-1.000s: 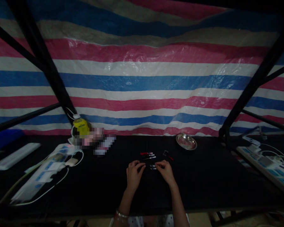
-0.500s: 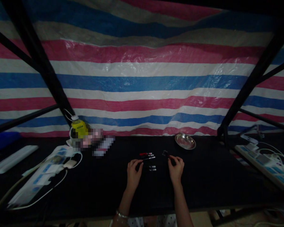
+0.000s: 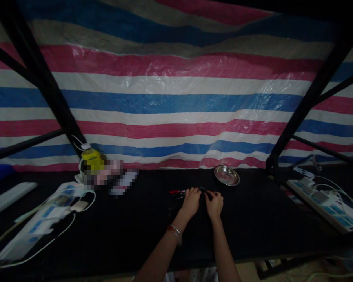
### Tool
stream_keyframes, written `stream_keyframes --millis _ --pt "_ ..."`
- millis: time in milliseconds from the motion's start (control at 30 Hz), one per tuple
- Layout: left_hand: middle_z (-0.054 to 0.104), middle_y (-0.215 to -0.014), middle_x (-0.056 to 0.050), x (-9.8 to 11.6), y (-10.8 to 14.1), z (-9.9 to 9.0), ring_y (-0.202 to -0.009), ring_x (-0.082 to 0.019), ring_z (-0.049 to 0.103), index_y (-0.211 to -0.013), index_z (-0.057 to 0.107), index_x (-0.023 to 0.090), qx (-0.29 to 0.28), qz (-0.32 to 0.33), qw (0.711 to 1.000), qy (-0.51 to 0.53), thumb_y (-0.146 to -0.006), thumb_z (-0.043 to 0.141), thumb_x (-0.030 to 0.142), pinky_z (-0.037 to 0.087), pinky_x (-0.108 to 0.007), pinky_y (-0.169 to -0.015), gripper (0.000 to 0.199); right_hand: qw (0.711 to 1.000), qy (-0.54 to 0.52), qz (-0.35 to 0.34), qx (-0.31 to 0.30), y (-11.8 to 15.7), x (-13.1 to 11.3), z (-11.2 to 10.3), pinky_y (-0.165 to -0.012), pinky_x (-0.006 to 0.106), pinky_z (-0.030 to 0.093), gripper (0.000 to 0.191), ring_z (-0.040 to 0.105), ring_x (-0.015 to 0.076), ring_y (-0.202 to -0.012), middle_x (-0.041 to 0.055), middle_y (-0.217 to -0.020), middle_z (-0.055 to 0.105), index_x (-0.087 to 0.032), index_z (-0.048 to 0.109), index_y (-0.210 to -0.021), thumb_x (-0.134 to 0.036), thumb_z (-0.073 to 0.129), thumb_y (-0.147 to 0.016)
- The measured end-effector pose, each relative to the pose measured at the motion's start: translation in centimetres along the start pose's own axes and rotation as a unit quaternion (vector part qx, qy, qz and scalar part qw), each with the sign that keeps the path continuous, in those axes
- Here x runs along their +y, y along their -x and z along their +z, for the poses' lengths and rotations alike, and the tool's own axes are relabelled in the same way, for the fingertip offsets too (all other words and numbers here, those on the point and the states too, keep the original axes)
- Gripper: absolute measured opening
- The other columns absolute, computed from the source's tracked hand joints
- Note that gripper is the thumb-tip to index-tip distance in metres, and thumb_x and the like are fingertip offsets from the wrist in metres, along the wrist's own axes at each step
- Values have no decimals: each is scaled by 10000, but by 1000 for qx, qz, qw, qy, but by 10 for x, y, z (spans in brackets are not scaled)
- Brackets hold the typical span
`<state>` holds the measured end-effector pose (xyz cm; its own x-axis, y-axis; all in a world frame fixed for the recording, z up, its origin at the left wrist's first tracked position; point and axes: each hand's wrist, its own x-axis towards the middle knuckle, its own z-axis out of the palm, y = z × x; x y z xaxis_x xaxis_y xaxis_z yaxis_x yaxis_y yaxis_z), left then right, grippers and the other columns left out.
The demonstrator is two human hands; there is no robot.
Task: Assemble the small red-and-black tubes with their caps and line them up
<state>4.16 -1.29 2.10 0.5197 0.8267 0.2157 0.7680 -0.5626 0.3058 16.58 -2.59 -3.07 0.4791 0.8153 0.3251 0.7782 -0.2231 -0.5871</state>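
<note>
Between left hand (image 3: 191, 201) and right hand (image 3: 214, 203): dark part (image 3: 202, 189) is sitting | both hands are curling inward, likely steadying it; pinched or loose, cannot tell | red rod (image 3: 173, 192) is lying leftward | dish (image 3: 226, 176) is resting beyond, seemingly out of the way

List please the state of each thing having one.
Bare left hand: fingers bent, grip unclear
Bare right hand: fingers bent, grip unclear
Slim red item: lying on black table
Round silver metal dish: open side up
Yellow plastic bottle: white cap on
Long white left power strip: plugs inserted
Long white right power strip: plugs inserted
Striped plastic sheet: hanging
</note>
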Motion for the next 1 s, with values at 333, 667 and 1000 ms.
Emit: stream_keyframes --millis 333,667,1000 --pt "611 -1029 -136 4 9 14 -994 -250 514 -998 618 139 -5 -7 1000 -3 -797 304 3 350 -401 -892 397 998 -49 -25 22 0 5 3 -712 333 371 244 535 248 -822 106 -892 601 -213 713 -854 -359 560 -734" --pt "617 -905 -128 11 16 9 -942 -247 538 -912 644 136 -3 -17 1000 8 -791 320 -6 367 -416 -883 375 994 -101 -25 -17 1 4 -3 -693 299 371 216 560 219 -798 37 -811 676 -221 686 -819 -363 564 -713" --pt "619 -868 -67 5 28 -6 -811 -168 602 -880 657 168 255 -128 889 357 -825 448 201 486 -323 -764 219 909 -415 43 5 10 -5 -9 -737 348 456 345 593 208 -754 69 -776 671 -145 683 -833 -433 659 -645"
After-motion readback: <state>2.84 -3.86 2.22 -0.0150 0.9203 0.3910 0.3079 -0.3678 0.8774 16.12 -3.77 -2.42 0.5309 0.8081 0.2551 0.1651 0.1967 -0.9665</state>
